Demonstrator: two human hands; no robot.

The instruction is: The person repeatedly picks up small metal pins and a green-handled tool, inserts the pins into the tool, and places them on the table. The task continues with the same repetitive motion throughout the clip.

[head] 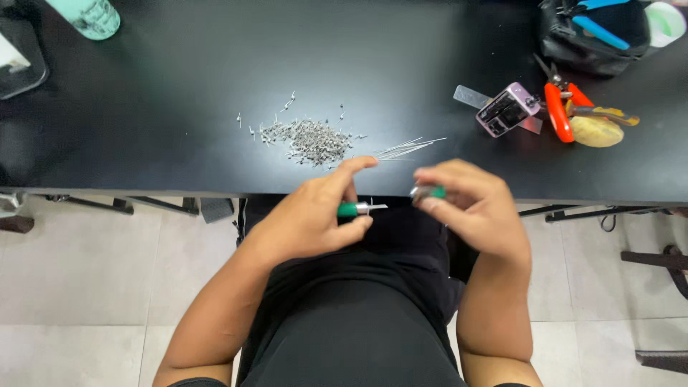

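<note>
My left hand [315, 215] grips a small green-handled tool [353, 209] with a metal tip pointing right. My right hand [469, 204] pinches a small green and metal piece [428, 192] just right of that tip. Both hands hover over my lap at the front edge of the black table [179, 86]. Just beyond my fingers lies a pile of several small metal pins [309, 138], with a few strays to its left. A bundle of thin metal needles [408, 149] lies right of the pile.
At the back right sit orange-handled pliers [559, 111], a small pink device [507, 109], a yellow lump [596, 132] and a black bag [595, 32]. A teal bottle [89, 16] stands at the back left. Tiled floor and chair legs show below the table.
</note>
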